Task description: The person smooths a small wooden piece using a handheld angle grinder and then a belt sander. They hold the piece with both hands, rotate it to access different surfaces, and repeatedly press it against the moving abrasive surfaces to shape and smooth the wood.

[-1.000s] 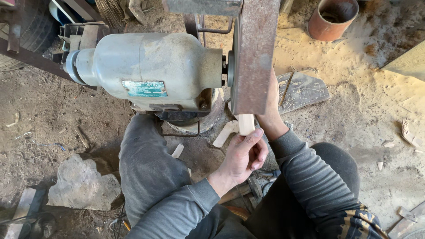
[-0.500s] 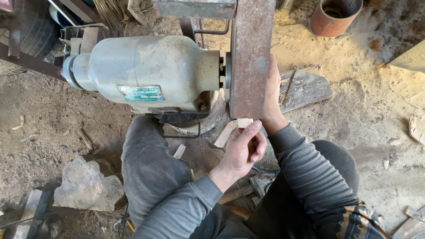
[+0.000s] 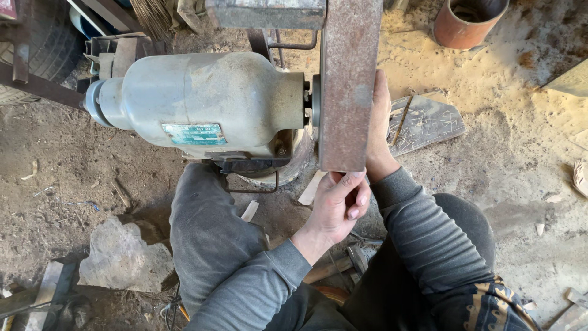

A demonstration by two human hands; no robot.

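The wooden piece, visible a second ago, is now hidden beneath the sanding belt. Left hand curls closed at the belt's near end; right hand lies flat alongside, grip unclear.

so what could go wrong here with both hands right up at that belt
1. The left hand has its fingers at the lower edge of the rusty sanding belt; a slip could scrape them.
2. The right hand lies along the belt's side, bare, so it could be abraded or pulled in.
3. The knees sit close under the grey motor, leaving little room to pull back.
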